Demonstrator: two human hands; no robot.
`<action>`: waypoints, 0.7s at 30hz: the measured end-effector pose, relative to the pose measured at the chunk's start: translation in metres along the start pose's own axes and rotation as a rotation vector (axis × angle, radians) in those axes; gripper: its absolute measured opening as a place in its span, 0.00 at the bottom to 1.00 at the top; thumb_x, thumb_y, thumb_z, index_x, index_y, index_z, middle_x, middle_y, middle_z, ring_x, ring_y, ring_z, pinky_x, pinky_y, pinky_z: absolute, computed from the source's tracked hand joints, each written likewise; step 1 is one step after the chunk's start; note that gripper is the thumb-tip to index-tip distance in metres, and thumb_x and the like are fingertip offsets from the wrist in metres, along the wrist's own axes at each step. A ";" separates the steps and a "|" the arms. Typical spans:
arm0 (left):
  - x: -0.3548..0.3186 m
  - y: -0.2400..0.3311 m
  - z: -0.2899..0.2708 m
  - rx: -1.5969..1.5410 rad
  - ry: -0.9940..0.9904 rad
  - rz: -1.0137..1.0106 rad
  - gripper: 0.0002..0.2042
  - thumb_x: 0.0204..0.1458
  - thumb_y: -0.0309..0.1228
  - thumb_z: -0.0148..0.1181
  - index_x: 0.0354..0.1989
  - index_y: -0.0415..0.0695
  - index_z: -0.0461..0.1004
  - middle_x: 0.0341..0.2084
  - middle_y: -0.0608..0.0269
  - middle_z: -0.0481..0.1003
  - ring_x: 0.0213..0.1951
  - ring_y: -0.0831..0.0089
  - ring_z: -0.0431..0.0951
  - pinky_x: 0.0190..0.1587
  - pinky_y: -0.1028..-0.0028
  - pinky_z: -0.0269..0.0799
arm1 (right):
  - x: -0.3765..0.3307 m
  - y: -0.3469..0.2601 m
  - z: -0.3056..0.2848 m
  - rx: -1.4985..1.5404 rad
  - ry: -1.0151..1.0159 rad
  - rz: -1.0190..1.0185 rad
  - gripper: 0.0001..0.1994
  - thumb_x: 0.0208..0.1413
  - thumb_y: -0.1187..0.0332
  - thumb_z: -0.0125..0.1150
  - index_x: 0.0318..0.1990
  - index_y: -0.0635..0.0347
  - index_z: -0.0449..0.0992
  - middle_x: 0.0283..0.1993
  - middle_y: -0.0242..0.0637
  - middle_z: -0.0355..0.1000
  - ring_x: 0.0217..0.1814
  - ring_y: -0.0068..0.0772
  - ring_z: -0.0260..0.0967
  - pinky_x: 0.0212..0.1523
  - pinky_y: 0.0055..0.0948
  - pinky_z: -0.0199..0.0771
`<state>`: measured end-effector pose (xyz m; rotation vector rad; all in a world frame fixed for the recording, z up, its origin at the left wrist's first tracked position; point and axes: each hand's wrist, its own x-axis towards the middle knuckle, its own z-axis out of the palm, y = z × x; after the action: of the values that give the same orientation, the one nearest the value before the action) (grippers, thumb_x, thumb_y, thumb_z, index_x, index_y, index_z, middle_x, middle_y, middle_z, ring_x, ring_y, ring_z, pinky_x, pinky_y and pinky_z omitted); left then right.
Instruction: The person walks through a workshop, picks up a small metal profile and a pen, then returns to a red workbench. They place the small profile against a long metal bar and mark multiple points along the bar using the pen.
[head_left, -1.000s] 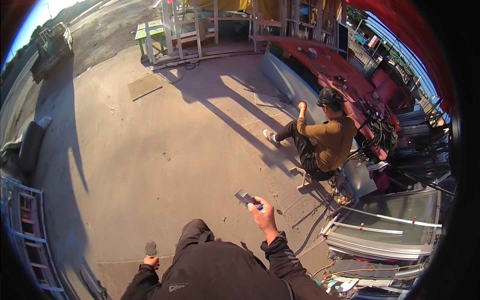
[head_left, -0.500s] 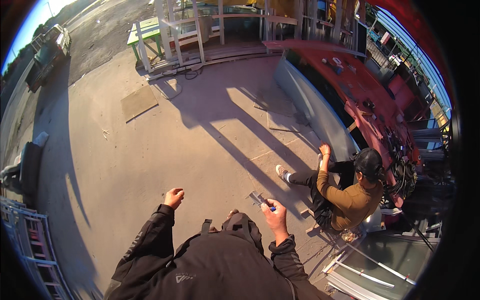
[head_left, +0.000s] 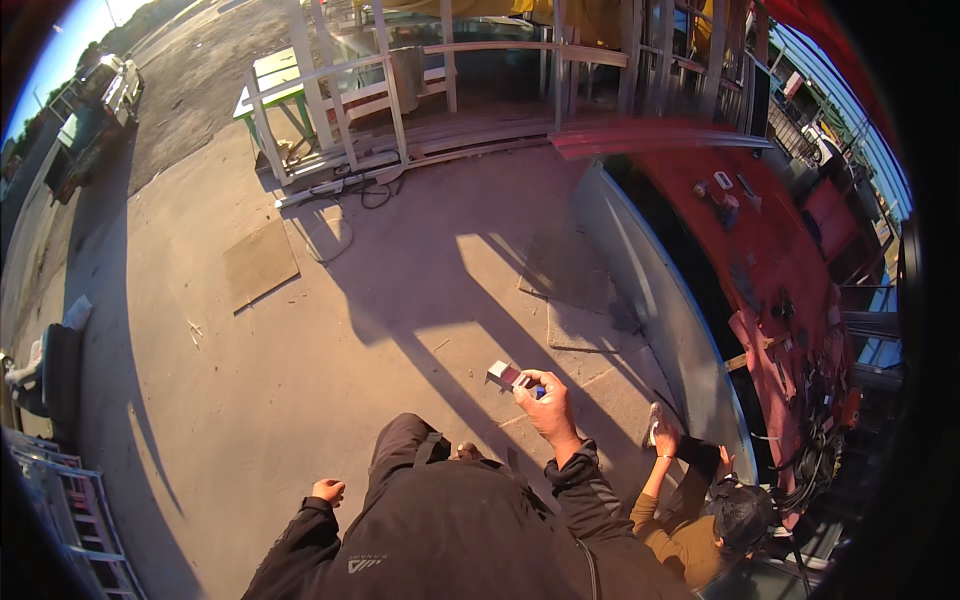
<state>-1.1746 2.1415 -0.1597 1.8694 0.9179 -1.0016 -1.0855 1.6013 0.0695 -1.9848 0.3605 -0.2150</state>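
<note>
My right hand (head_left: 553, 412) pinches a short piece of metal profile (head_left: 508, 376), pale grey at the end with a dark reddish face, in front of my body above the floor. A small blue thing (head_left: 541, 392) shows between the same fingers; its kind is too small to make out. My left hand (head_left: 328, 491) hangs low at my left side, its fingers loosely curled, with nothing showing in them.
A seated co-worker (head_left: 690, 530) is close at my right. Beyond stands a long red-topped workbench (head_left: 700, 230) with tools and a grey side panel (head_left: 655, 260). Ahead are a pale frame structure (head_left: 385, 80), a cable (head_left: 375, 190) and a flat board (head_left: 260, 265). Metal frames (head_left: 85, 515) stand at left.
My right hand has risen and moved forward with the profile, which is turned differently. My left hand has dropped toward my side. The view has shifted; the co-worker appears lower at right.
</note>
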 end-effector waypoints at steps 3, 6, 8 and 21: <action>0.016 0.021 -0.029 -0.190 -0.003 -0.142 0.11 0.58 0.34 0.62 0.41 0.39 0.81 0.29 0.58 0.80 0.27 0.62 0.80 0.29 0.59 0.77 | 0.103 0.015 0.012 0.035 0.000 0.101 0.17 0.51 0.63 0.72 0.46 0.63 0.81 0.41 0.39 0.77 0.40 0.30 0.74 0.43 0.29 0.74; 0.064 0.096 -0.075 -0.312 -0.223 -0.014 0.11 0.58 0.35 0.63 0.41 0.38 0.80 0.30 0.56 0.80 0.28 0.59 0.81 0.30 0.58 0.78 | 0.210 0.036 0.035 0.066 0.025 0.191 0.16 0.51 0.63 0.73 0.44 0.65 0.82 0.36 0.36 0.79 0.35 0.25 0.74 0.38 0.28 0.74; 0.138 0.196 -0.072 -0.144 0.020 -0.197 0.11 0.59 0.34 0.62 0.41 0.39 0.80 0.29 0.56 0.80 0.27 0.60 0.80 0.30 0.57 0.77 | 0.277 0.040 0.052 0.078 0.042 0.340 0.16 0.52 0.63 0.73 0.43 0.65 0.82 0.33 0.34 0.80 0.33 0.24 0.74 0.36 0.28 0.74; 0.071 1.075 0.119 0.523 -0.803 1.377 0.22 0.65 0.39 0.58 0.60 0.37 0.72 0.51 0.50 0.78 0.54 0.59 0.78 0.56 0.62 0.74 | 0.746 0.037 0.066 1.024 0.487 0.379 0.13 0.67 0.53 0.59 0.41 0.53 0.74 0.30 0.27 0.71 0.14 0.17 0.51 0.16 0.23 0.54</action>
<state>-0.2571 1.6101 0.0672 1.6393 -1.0895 -0.8988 -0.3705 1.3848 0.0000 -0.8189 0.7469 -0.5184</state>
